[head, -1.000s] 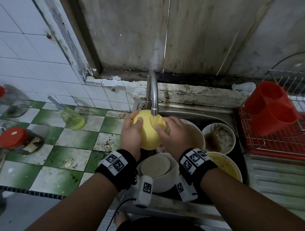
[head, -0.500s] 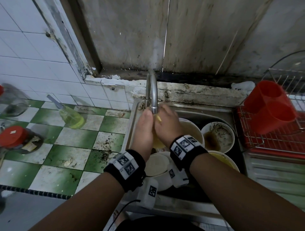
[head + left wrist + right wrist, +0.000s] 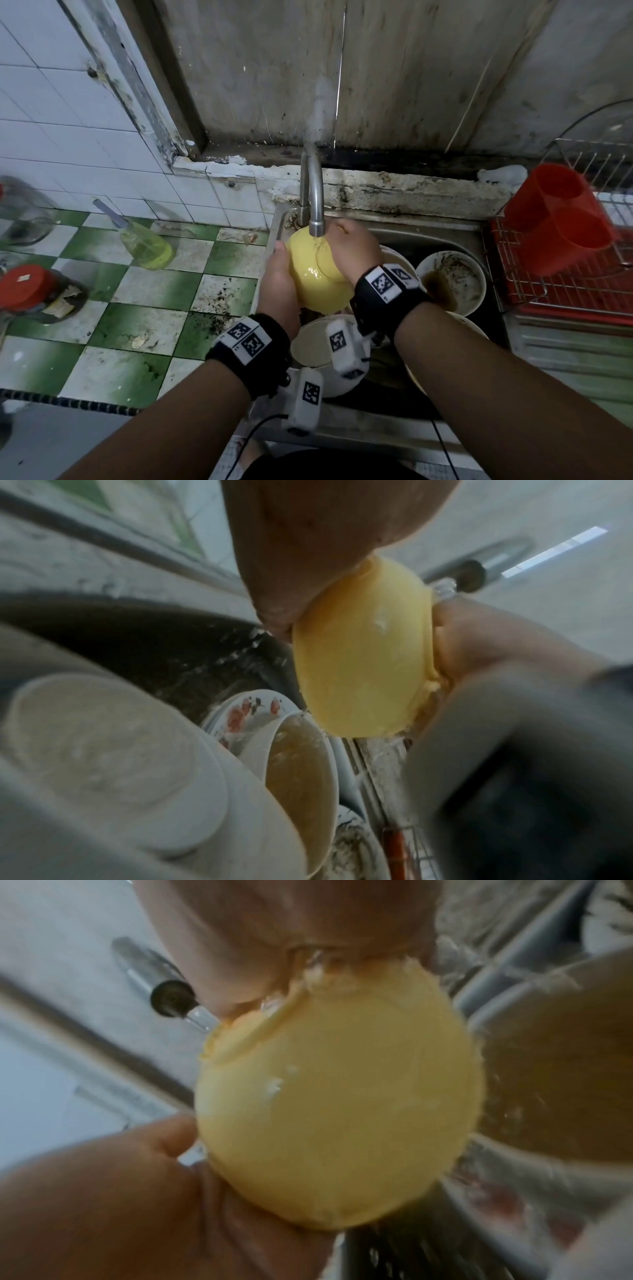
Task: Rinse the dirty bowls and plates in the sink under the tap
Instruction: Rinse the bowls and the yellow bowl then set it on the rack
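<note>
The tiled bench point(image 3: 144, 308), green and white checks, stained and speckled with dirt, runs out from the left hand point(image 3: 279, 291). On it, beyond that hand, a bottle of yellow liquid point(image 3: 145, 245) lies tilted; farther out sits a red-lidded jar point(image 3: 37, 294) and a clear glass vessel point(image 3: 20, 212). Beside the right hand point(image 3: 356, 251), past the sink point(image 3: 445, 233), a red wire rack point(image 3: 565, 281) carries a red holder point(image 3: 561, 219).
</note>
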